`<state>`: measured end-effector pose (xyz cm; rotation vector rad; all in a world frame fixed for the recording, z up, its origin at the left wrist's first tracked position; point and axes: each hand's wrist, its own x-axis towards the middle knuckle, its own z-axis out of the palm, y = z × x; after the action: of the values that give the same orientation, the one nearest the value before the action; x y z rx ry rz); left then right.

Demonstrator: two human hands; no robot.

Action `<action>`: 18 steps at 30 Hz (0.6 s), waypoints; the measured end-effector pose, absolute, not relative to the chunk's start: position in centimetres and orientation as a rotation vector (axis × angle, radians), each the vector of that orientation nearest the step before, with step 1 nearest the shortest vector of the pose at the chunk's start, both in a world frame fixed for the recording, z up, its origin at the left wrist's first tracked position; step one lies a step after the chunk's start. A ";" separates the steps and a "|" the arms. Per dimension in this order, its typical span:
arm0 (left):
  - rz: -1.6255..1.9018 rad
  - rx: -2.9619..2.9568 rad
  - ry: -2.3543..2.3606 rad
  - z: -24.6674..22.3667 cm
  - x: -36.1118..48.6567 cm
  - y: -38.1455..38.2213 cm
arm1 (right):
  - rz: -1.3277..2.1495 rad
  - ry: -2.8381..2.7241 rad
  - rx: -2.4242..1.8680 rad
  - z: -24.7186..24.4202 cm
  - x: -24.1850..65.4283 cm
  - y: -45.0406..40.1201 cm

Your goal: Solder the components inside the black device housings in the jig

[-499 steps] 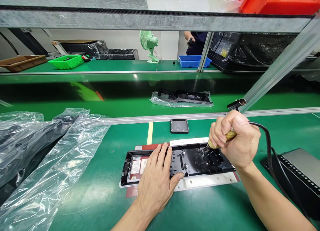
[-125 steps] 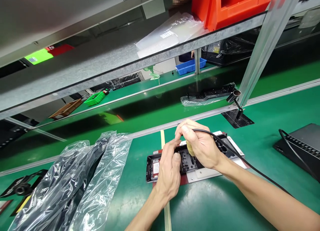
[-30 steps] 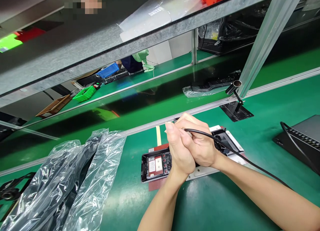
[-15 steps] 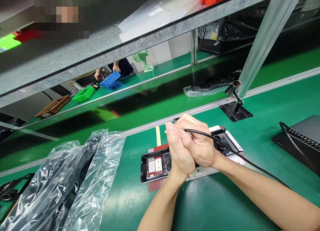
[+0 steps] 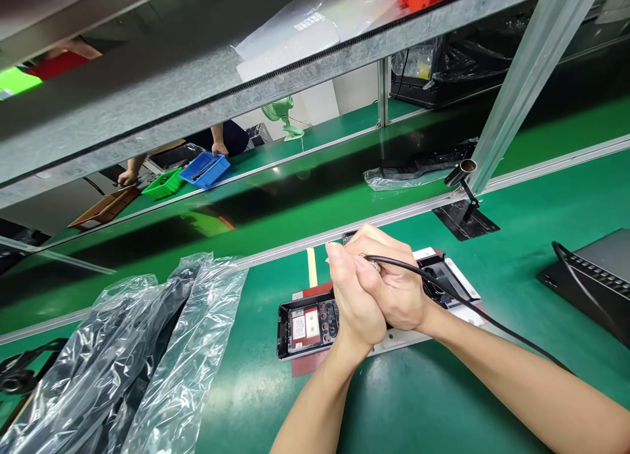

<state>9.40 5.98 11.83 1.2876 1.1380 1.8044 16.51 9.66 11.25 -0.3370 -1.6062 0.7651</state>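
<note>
My left hand (image 5: 355, 296) and my right hand (image 5: 399, 290) are closed and pressed together, fingers wrapped round a corded tool whose body they hide. Its black cable (image 5: 460, 298) leaves the top of the grip beside a small metal fitting and runs down over my right forearm. Beneath the hands lies a black plastic housing (image 5: 282, 332), open side up, with a labelled insert (image 5: 305, 326) at its left end. At its right is another black tray-like part (image 5: 457, 280) with dark wiring. A pale plate (image 5: 406, 339) and a red-brown sheet (image 5: 308, 364) show underneath.
Plastic-bagged dark parts (image 5: 152, 349) lie at left. A tube holder (image 5: 461, 173) stands behind, right of my hands; a dark slotted device (image 5: 593, 277) sits far right. A metal shelf (image 5: 275, 106) crosses above. Beyond, a co-worker's hands are at a blue bin (image 5: 209, 172) and brown bin (image 5: 103, 210).
My hands keep practically the same place and grip. Across the belt, the co-worker's blue bin has come down to the left beside the green basket, and one hand has moved left to the brown bin.
</note>
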 end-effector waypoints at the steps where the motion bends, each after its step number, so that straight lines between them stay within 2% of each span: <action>1: 1.825 1.285 1.114 12.0 9.5 6.0 | 0.764 -1.612 -0.337 11.3 16.5 9.7; 18: 1.854 1.217 1.096 12.1 9.8 5.9 | 0.766 -1.608 -0.345 11.4 16.4 9.6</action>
<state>9.79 5.86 12.13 1.2167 1.0957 1.8542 16.37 9.62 11.41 -0.3453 -1.6079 0.7656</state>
